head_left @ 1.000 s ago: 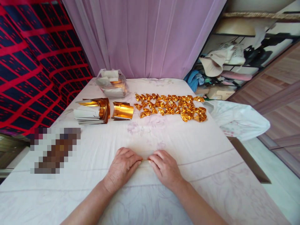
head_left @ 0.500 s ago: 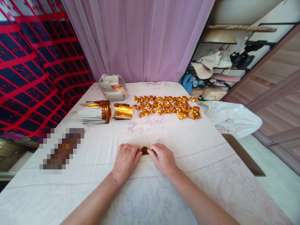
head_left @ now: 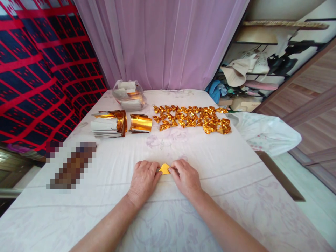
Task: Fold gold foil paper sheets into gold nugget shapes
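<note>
Between my two hands is a small folded piece of gold foil paper [head_left: 165, 169], its bright yellow-gold face showing. My left hand [head_left: 145, 178] pinches its left end, with the thumb along the near side. At the other end my right hand [head_left: 186, 176] grips it between thumb and fingers. Beyond them lie rows of folded gold foil pieces [head_left: 191, 116]. Left of these stand a small stack of gold foil sheets [head_left: 141, 123] and a bigger fanned stack of sheets [head_left: 109, 125], gold and white-grey.
A clear plastic bag of sheets [head_left: 129, 95] sits at the back left of the cloth-covered table [head_left: 110, 157]. A white plastic bag [head_left: 273, 133] hangs off the right edge. Past the table are a purple curtain [head_left: 162, 42] and a cluttered shelf [head_left: 252, 73]. A blurred patch covers something at left.
The foil piece between my fingers has turned from dark brown-gold to bright yellow-gold and shows more of its face. Both hands keep their grip; the whole view has shifted slightly.
</note>
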Demonstrator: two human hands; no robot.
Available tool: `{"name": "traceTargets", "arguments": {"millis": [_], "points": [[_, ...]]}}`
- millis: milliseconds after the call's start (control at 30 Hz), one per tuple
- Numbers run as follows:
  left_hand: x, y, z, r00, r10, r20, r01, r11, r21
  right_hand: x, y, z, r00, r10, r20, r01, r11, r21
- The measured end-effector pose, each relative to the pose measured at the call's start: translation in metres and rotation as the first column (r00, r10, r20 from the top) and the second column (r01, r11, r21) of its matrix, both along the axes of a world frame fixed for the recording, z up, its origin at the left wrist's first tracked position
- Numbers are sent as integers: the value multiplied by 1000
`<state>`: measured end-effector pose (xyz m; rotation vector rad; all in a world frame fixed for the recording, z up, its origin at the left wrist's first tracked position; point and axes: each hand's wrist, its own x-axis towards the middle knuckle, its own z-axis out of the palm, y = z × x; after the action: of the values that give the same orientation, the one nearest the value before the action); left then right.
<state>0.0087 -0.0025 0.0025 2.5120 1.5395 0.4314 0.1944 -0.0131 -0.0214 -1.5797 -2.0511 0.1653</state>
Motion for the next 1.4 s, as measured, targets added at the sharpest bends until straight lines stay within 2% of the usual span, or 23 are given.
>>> {"name": "traceTargets", "arguments": {"millis": [200,500,700,800,1167,1400], "points": [[-1,1,-2,1000,-24,-3,24,999,-37,1,0,0,1000,7,-12,-7,1000,-21],[-5,1,-7,995,-11,95,17,998,-63,11,-1,0,993,76,-89,-83,993,-83],[-4,3,-7,993,-5,114,13,997,-70,-3,-2,7,998,-27,62,32,996,-78],[-4,4,-7,993,-7,117,16,997,-71,-6,-2,9,995,-53,83,61,994,-94],[-10,7,-7,987,-2,162,26,989,-145,18,2,5,978,81,-194,-124,968,-221],[-16,9,-5,973,-28,229,69,982,-175,25,4,2,958,138,-251,-184,968,-170]]}}
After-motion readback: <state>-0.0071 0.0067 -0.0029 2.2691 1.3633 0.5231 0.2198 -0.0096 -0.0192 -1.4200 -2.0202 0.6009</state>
